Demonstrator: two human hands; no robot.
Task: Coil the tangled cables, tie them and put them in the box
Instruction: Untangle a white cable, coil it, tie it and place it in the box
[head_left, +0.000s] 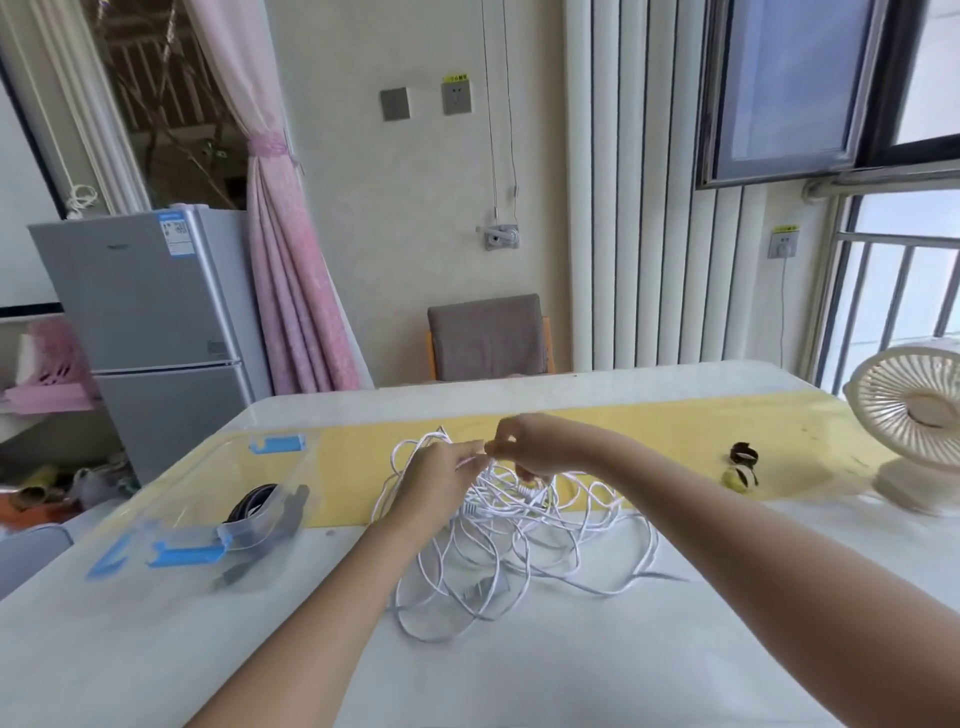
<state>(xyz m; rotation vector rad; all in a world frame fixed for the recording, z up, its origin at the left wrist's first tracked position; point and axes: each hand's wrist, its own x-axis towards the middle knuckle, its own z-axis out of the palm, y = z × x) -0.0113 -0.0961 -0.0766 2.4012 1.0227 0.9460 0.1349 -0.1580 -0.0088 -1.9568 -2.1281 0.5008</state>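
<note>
At the untangling step, judging by the white cable (511, 535) heaped loose at the middle of the bench (467, 675), partly on the yellow mat (649, 431), partly on bare top toward the near edge. Pinching strands at the top of the heap with both hands, left hand (441, 478) and right hand (530, 447) close together, fingers curled on the wire and holding it a little above the rest. No coil begun in this heap, nothing tied. By the left edge, a clear box (171, 499) with a dark coiled cable (252, 501) inside. Toward the right edge, on the mat, small black and yellow ties (743, 465). Next, most likely: find a free end, draw it out through the loops without tightening any knot, then wind even turns.
</note>
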